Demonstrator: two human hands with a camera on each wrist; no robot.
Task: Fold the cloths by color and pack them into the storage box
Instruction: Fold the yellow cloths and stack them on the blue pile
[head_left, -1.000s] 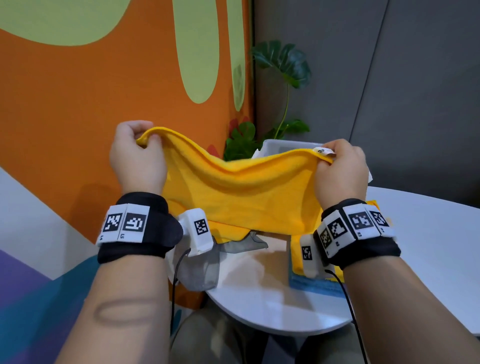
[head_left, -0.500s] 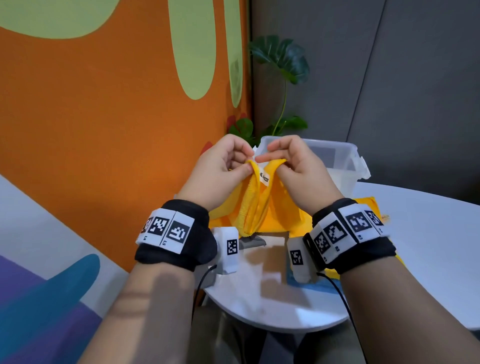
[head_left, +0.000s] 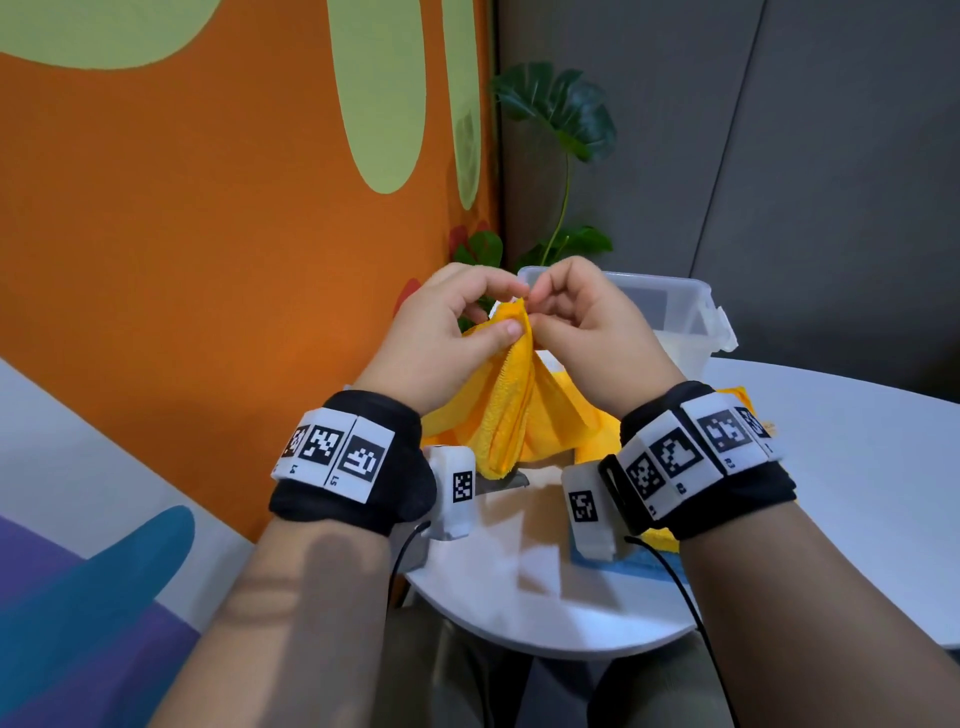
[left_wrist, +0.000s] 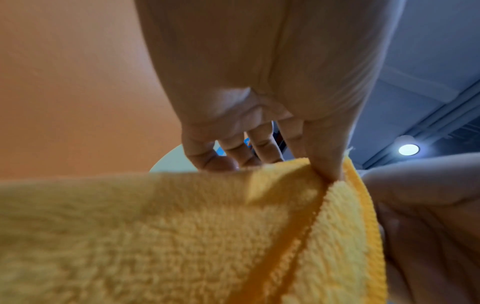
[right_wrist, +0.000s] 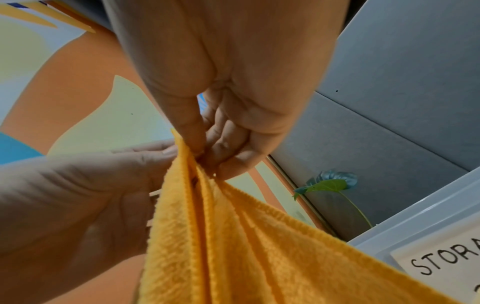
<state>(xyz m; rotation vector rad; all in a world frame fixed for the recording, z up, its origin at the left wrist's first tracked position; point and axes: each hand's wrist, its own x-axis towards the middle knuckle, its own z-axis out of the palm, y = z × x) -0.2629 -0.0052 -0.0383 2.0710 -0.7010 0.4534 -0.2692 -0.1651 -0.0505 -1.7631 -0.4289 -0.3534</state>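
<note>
Your left hand (head_left: 447, 332) and right hand (head_left: 587, 322) pinch the yellow cloth's (head_left: 519, 415) top corners together between them, above the bench (head_left: 831, 467). It looks soft, light and floppy; hold by the stitched edges. The storage box (head_left: 670, 306) sits just beyond.

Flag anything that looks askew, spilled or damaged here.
Nothing stands out. Both hands, left hand and right hand, pinch the yellow cloth at its top, folded in midair before the storage box.

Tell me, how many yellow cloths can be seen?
2: one yellow cloth pinched between both hands, another yellow cloth lying on the table behind the right wrist. More may be hidden.
</note>
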